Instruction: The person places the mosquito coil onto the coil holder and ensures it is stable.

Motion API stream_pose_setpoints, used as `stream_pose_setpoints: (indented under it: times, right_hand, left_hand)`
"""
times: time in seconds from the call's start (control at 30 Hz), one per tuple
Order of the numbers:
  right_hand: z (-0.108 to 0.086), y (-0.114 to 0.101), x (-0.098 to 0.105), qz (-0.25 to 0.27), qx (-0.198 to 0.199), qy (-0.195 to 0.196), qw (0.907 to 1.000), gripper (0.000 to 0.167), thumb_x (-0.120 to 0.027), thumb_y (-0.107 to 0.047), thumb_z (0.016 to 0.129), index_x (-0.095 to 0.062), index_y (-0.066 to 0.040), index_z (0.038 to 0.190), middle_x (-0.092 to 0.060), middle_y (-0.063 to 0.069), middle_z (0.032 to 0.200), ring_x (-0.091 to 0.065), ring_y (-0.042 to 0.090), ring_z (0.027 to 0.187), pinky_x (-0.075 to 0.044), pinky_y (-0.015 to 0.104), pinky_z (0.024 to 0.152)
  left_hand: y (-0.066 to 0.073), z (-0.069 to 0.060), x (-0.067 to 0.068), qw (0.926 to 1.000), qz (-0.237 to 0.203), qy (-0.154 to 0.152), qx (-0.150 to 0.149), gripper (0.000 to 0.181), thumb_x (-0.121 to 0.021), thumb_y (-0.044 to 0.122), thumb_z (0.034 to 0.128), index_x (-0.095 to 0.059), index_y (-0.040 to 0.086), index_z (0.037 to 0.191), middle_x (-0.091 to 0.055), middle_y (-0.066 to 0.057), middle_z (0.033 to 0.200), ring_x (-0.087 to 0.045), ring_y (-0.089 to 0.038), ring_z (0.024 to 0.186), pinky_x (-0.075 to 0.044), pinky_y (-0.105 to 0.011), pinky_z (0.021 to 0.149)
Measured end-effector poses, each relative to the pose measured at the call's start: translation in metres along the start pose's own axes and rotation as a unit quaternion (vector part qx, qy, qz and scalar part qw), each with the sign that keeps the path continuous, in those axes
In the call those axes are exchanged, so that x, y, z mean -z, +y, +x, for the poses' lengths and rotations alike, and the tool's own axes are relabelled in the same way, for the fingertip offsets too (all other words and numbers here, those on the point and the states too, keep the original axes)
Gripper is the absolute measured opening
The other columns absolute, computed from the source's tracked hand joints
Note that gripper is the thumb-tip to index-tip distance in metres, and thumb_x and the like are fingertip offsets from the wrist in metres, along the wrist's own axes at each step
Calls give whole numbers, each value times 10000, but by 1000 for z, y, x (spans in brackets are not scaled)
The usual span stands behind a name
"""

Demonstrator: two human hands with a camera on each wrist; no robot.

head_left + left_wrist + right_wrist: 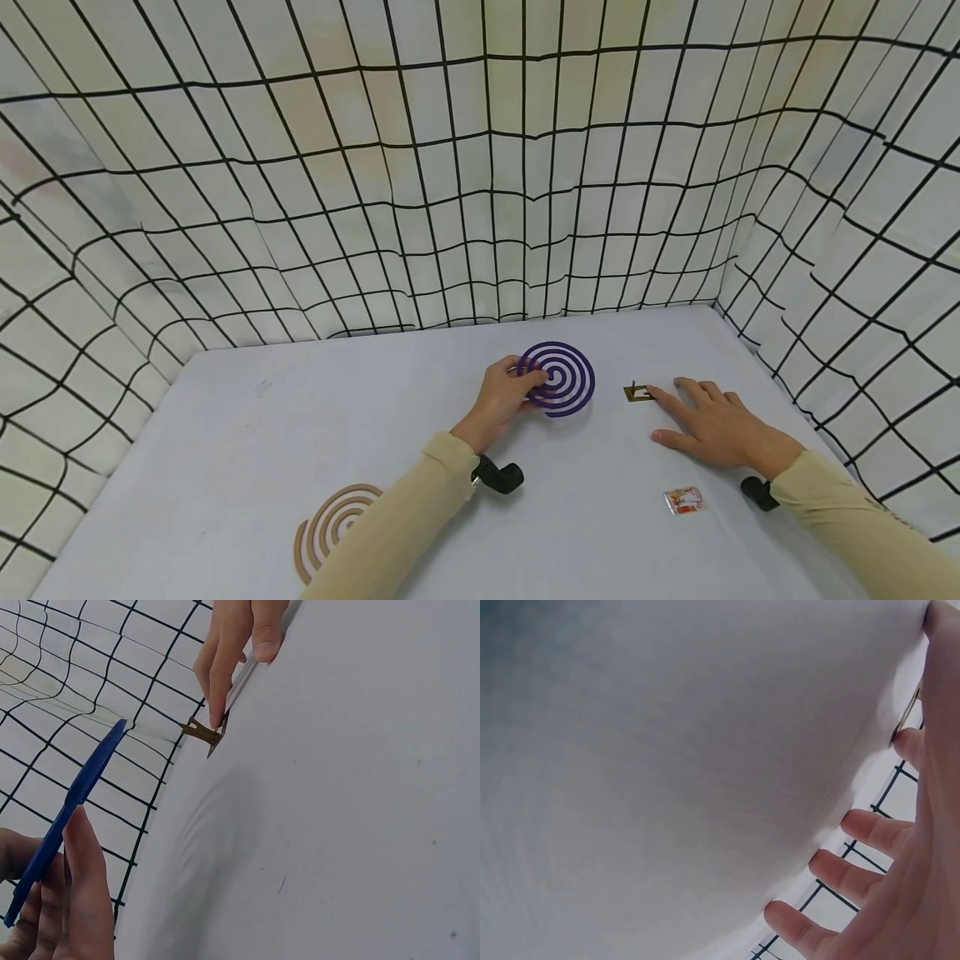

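A dark purple mosquito coil (572,379) is pinched by its left side in my left hand (498,398), held above the table; the left wrist view shows the coil (75,796) edge-on, thumb against one face. Further right, a small brass-coloured metal stand (639,392) with an upright prong lies on the table. My right hand (712,423) is spread over the tabletop, its index fingertip touching the stand's right edge. In the left wrist view the stand's upright tab (199,732) sticks up beside that fingertip. The right wrist view shows the other fingertips resting on the white surface.
A tan mosquito coil (330,521) lies at the front left, partly hidden by my left forearm. Below my right hand sits a small red-and-white packet (685,500). Black netting (487,200) over white sheeting rises along the back and sides of the white table (247,433).
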State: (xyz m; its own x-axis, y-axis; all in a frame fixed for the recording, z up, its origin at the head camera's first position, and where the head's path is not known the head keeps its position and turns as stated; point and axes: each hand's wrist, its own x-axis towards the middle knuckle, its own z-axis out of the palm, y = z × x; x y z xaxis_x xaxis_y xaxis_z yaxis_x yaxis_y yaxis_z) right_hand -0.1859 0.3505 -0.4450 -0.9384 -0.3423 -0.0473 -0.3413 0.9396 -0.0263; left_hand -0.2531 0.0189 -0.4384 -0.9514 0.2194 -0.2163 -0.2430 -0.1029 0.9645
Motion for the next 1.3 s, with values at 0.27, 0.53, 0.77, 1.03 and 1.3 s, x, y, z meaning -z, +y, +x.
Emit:
stream_pose_setpoints:
  times: [0.27, 0.53, 0.77, 1.03, 1.3]
  right_hand:
    - [0, 0, 0, 49, -22, 33, 10000, 813, -493, -740, 961, -408, -219, 1579, -427, 250, 1560, -447, 501, 1381, -417, 697, 1019]
    - [1, 1, 0, 39, -81, -45, 9999, 813, -465, -770, 952, -403, -263, 1585, -412, 242, 1575, -434, 500, 1388, -402, 707, 1032]
    - [1, 1, 0, 20, -80, -51, 10000, 800, -459, -770, 954, -395, -288, 1589, -406, 239, 1582, -428, 496, 1395, -395, 711, 1038]
    - [1, 1, 0, 74, -89, -83, 9999, 796, -445, -772, 958, -383, -297, 1595, -396, 238, 1593, -409, 499, 1411, -381, 706, 1055]
    - [2, 1, -1, 29, -98, -117, 9999, 806, -428, -789, 952, -381, -305, 1594, -396, 236, 1593, -410, 502, 1414, -384, 708, 1053]
  left_hand:
    - [-3, 2, -4, 9999, 68, 57, 92, 285, -718, 110, 959, -601, 21, 1203, -740, -171, 1215, -735, -147, 903, -637, -327, 797]
    - [-3, 3, -8, 9998, 17, 54, 174, 305, -717, 115, 962, -600, 23, 1228, -726, -189, 1255, -738, -157, 936, -635, -336, 824]
    - [-6, 6, -15, 9998, -143, -52, 103, 325, -714, 100, 956, -596, 8, 1245, -723, -193, 1257, -733, -155, 938, -633, -331, 827]
    - [-14, 8, -27, 9990, -447, -86, 14, 314, -702, 71, 954, -583, -17, 1230, -718, -221, 1246, -730, -159, 922, -636, -324, 796]
    - [-20, 11, -38, 9974, -724, -13, 37, 266, -699, 32, 937, -582, -17, 1171, -737, -213, 1193, -731, -171, 895, -641, -343, 775]
